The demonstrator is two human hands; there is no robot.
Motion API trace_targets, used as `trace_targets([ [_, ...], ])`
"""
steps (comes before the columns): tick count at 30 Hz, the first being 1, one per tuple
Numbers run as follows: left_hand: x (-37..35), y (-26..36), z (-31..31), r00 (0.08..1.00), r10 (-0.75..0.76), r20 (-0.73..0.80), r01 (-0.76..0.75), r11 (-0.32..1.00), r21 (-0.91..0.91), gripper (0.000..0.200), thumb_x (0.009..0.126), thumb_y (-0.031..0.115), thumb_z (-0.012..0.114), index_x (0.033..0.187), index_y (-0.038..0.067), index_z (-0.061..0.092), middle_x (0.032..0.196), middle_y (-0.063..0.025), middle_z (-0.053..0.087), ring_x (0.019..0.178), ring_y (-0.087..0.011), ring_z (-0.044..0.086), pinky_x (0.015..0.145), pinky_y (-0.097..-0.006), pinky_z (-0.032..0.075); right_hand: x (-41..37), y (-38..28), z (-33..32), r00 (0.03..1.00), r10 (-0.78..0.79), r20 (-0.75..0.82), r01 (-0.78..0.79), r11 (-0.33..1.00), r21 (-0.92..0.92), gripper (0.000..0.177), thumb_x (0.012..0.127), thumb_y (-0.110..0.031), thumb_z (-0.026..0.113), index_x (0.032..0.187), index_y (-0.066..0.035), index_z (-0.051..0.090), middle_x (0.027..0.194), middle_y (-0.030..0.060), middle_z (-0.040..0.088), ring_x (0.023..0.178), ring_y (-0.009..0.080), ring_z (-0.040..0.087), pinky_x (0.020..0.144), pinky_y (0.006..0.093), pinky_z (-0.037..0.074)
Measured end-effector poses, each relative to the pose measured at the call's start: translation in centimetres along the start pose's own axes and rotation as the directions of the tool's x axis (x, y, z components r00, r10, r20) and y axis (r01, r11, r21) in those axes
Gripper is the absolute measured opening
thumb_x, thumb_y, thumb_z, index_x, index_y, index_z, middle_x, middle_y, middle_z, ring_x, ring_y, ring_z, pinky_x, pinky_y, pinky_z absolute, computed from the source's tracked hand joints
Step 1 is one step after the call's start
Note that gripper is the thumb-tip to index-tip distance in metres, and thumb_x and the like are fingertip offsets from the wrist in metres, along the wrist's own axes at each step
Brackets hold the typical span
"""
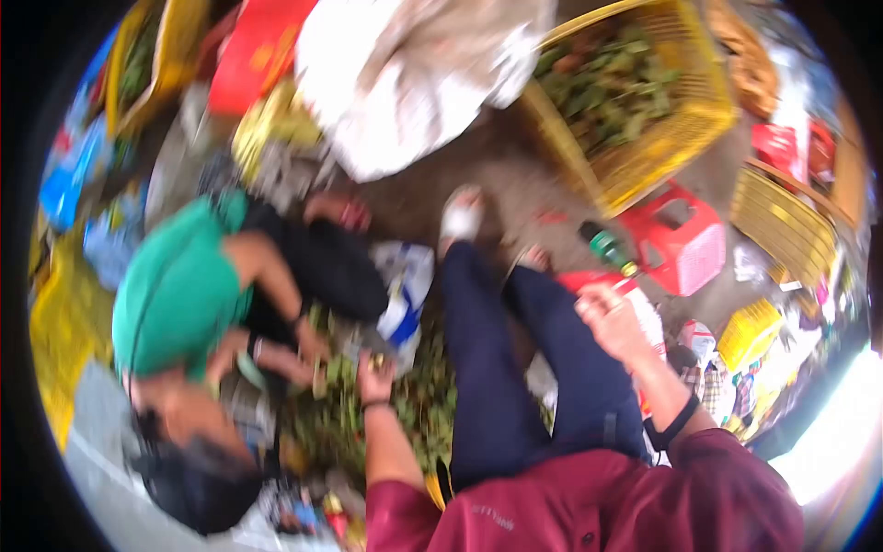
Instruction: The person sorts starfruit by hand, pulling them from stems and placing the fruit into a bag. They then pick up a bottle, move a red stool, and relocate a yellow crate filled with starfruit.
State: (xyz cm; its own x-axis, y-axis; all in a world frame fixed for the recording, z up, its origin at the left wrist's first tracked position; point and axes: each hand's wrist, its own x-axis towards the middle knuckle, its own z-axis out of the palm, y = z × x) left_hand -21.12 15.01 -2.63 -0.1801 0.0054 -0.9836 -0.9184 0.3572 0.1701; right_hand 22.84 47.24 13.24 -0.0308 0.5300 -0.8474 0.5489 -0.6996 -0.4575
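Note:
My left hand (pixel 375 377) is stretched out over a pile of green leaves (pixel 414 400), palm up and fingers curled around something small and yellowish that is too blurred to name. Close by on its left are the hands (pixel 308 354) of a co-worker in a green shirt, also over the leaves. My right hand (pixel 609 320) is raised above my right thigh, its fingers bent together; whether anything is in them I cannot make out. A white and blue plastic bag (pixel 405 285) lies just beyond the leaf pile.
The co-worker (pixel 179 290) crouches at the left. Ahead are a large white sack (pixel 395 101) and a yellow crate (pixel 685 133) holding leaves. On the right stand a pink plastic stool (pixel 694 248) and a green bottle (pixel 602 245). Bags and crates crowd both sides.

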Motion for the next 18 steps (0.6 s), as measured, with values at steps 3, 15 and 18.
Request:
trace_targets([
  [3,3.0,0.1,-0.7,0.927,-0.184,-0.328,0.261,0.942,0.21,0.065,0.088,0.05,0.067,0.143,0.022,0.044,0.148,-0.0075,0.041,0.127,-0.0416,0.044,0.098,-0.0664,0.04,0.8,0.7,-0.6,0.995,-0.072,-0.073,0.066,0.994,-0.083,0.025,0.092,-0.013,0.069,0.112,0.0,0.065,0.096,0.012,0.072,0.089,0.0177,0.069,0.079,0.0312,0.055],
  [15,-12.0,3.0,18.8,0.988,-0.1,0.12,-0.026,0.655,0.755,0.05,0.094,0.025,0.065,0.135,0.0,0.05,0.117,-0.0195,0.063,0.097,-0.0316,0.068,0.079,-0.0445,0.058,-2.1,2.9,-4.1,0.896,0.442,0.031,-0.345,0.652,0.675,0.042,0.095,-0.041,0.064,0.109,-0.001,0.062,0.089,0.0104,0.065,0.075,0.0224,0.067,0.067,0.0382,0.058],
  [18,-14.2,6.3,21.2,0.966,-0.069,0.251,-0.144,0.662,0.736,0.049,0.095,0.026,0.063,0.134,0.001,0.05,0.117,-0.0195,0.063,0.094,-0.0319,0.068,0.076,-0.0423,0.059,1.8,4.2,-5.1,0.882,0.45,0.14,-0.322,0.36,0.876,0.067,0.092,-0.056,0.063,0.122,0.002,0.05,0.103,0.0172,0.062,0.084,0.0297,0.067,0.071,0.0457,0.059],
])
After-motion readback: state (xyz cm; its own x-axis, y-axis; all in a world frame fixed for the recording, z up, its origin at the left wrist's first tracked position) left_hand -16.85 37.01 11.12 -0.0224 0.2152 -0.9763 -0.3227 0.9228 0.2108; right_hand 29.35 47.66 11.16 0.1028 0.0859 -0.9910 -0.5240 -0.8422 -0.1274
